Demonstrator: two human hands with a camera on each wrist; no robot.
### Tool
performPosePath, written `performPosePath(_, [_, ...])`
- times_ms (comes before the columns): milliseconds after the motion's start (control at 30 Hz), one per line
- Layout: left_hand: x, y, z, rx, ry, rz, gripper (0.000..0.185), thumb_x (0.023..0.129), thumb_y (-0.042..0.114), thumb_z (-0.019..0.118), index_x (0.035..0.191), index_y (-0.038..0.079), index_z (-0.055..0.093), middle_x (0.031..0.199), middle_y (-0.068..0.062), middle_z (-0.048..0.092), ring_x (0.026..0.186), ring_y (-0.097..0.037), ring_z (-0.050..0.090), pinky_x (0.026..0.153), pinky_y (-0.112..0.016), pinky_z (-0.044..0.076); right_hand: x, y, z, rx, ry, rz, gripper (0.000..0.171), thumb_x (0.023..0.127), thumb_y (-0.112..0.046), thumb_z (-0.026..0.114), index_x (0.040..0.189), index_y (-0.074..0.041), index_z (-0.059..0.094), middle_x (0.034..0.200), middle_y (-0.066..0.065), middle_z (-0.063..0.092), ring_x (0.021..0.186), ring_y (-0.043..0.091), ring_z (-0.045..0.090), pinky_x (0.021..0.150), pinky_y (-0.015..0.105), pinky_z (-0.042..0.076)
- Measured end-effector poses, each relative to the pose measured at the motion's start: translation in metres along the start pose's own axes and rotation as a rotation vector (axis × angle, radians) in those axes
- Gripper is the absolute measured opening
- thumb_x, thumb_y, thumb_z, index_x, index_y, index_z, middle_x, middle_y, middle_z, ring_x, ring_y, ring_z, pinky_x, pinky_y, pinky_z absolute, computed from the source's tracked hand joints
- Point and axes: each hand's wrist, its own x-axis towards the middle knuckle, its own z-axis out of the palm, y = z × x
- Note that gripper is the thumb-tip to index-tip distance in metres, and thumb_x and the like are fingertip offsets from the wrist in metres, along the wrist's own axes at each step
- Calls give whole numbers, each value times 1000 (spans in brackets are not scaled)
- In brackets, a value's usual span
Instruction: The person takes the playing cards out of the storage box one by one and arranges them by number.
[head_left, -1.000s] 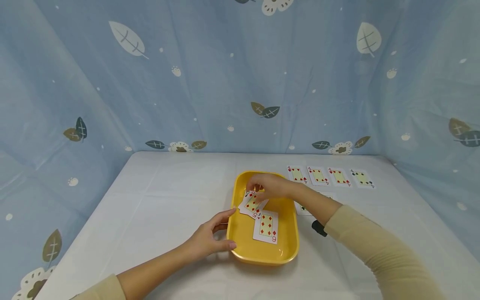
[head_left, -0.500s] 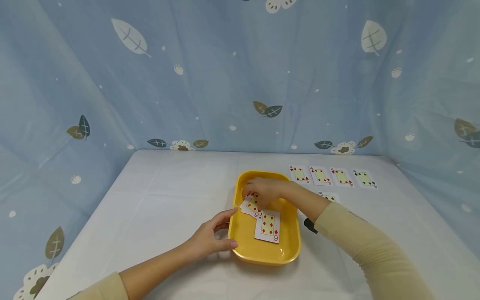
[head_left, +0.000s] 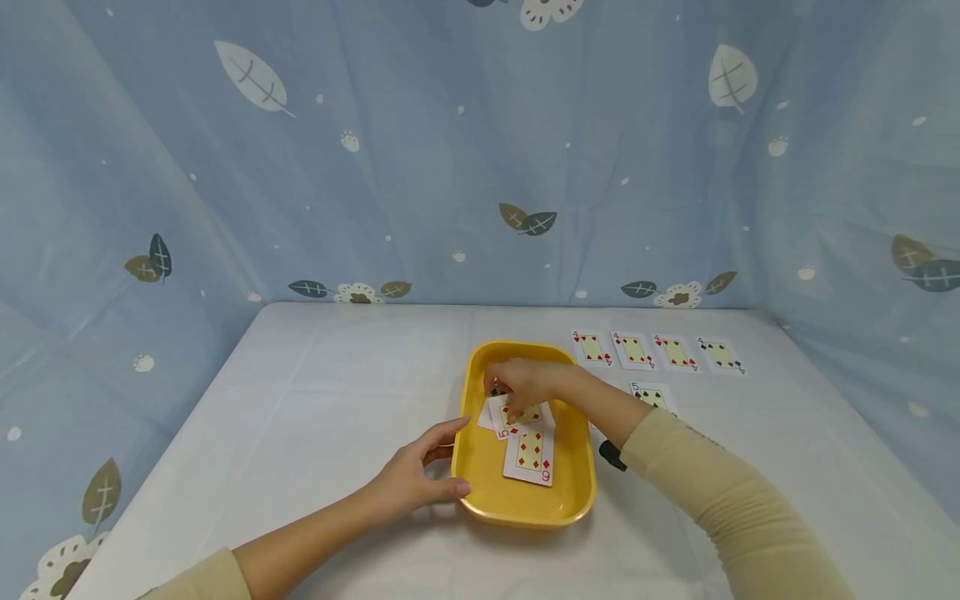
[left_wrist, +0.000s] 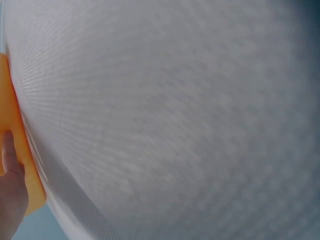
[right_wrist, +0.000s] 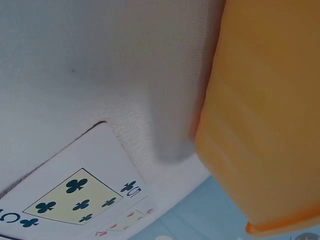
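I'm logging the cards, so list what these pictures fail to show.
- Head view: cards under the right hand in the tray; fingers hide their faces.
- Right wrist view: red card cut by the bottom edge.
- Left wrist view: left hand mostly out of frame.

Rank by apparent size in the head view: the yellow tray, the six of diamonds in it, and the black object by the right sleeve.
1. Yellow tray, clearly largest.
2. Six of diamonds, lying flat inside the tray.
3. Black object, smallest, though the sleeve partly hides it.
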Motion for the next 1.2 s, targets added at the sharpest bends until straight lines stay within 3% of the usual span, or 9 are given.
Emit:
performPosePath(200, [-1, 0, 0, -16, 0, -6, 78, 80, 28, 77, 145, 14, 36, 138, -17, 47, 123, -32, 49, 105, -46, 38, -9, 7, 0, 50, 5, -87, 31, 87, -13, 69, 113, -14, 53, 77, -2, 52, 69, 10, 47, 63, 20, 42])
performPosePath(333, [-1, 1, 0, -31, -2, -3, 79, 80, 28, 77, 145, 13, 36, 138, -18, 46, 124, -33, 49, 105, -47, 39, -13, 11, 0, 116, 2, -95, 23, 88, -14, 67, 110, -15, 58, 76, -3, 53, 65, 9, 48, 60, 18, 43])
performPosePath(567, [0, 0, -1, -33, -6, 8, 79, 80, 28, 76, 145, 12, 35, 138, -18, 47, 123, -33, 50, 104, -46, 40, -20, 16, -4, 311, 1, -91, 19, 89, -11, 66, 107, -11, 60, 71, 0, 56, 53, 29, 54, 53, 27, 50])
performPosePath(767, [1, -1, -1, -25, -4, 15, 78, 80, 29, 76, 145, 12, 35, 137, -18, 48, 123, -33, 50, 104, -47, 40, -25, 23, -6, 473, 94, -195, 20, 89, -7, 64, 108, -6, 59, 70, 2, 57, 54, 35, 52, 55, 41, 53])
performPosePath(1000, [1, -2, -1, -24, -5, -3, 79, 80, 30, 76, 146, 15, 35, 138, -14, 48, 124, -32, 49, 104, -43, 41, -37, 27, -7, 573, 218, -204, 23, 89, -5, 64, 111, -4, 58, 73, 3, 58, 57, 34, 54, 56, 39, 53])
performPosePath(1200, [1, -4, -1, -16, -1, 27, 79, 80, 28, 76, 146, 12, 35, 137, -17, 48, 123, -33, 50, 104, -44, 41, -50, 29, -10, 617, 318, -205, 25, 89, -6, 64, 113, -3, 57, 74, 8, 58, 58, 34, 56, 56, 37, 54])
